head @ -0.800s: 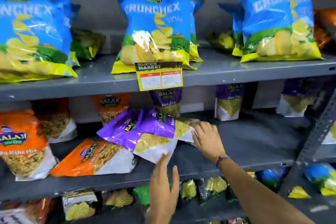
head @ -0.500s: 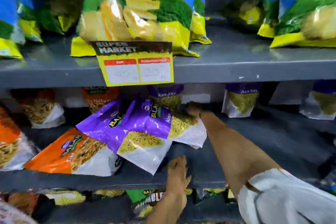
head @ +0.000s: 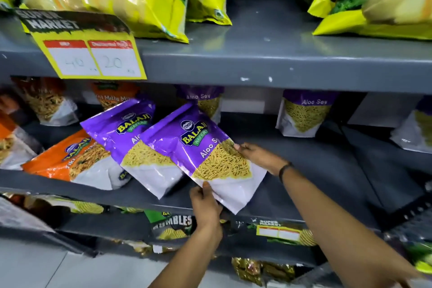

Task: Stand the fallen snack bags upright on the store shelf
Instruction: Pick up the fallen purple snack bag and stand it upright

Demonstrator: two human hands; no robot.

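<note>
Head view, item under handling: front purple Aloo Sev bag point(head: 201, 152), lying tilted on the middle shelf point(head: 315, 170), top corner pointing toward 11 o'clock, white bottom corner overhanging the shelf's front edge toward 5 o'clock.

Left hand point(head: 205, 206): coming up from 6 o'clock and pinching the bag's white lower edge, thumb on the face, fingers tucked beneath. Closed on the bag.

Right hand point(head: 257, 155): reaching in from 4 o'clock and pressing against the bag's right edge at the printed sev panel, fingers going behind it. It appears to be gripping that edge, though the fingertips are hidden.

Neighbouring stock: second purple bag point(head: 131, 138) lying fallen at 9 o'clock of the held one, partly under it; orange bag point(head: 77, 159) lying flat further toward 9 o'clock. Upright Aloo Sev bags point(head: 304, 112) standing at the shelf's back. Yellow price tag point(head: 91, 54) hanging from the upper shelf lip.

Handling judgement: glossy film looking slick and crinkly, the pack likely light, puffed and soft, contents brittle under a squeeze. Best hold appearing to be the flat sealed edges rather than the belly. The flat white base looking suited to standing once it is rotated down to 6 o'clock and seated well back from the shelf edge.
</note>
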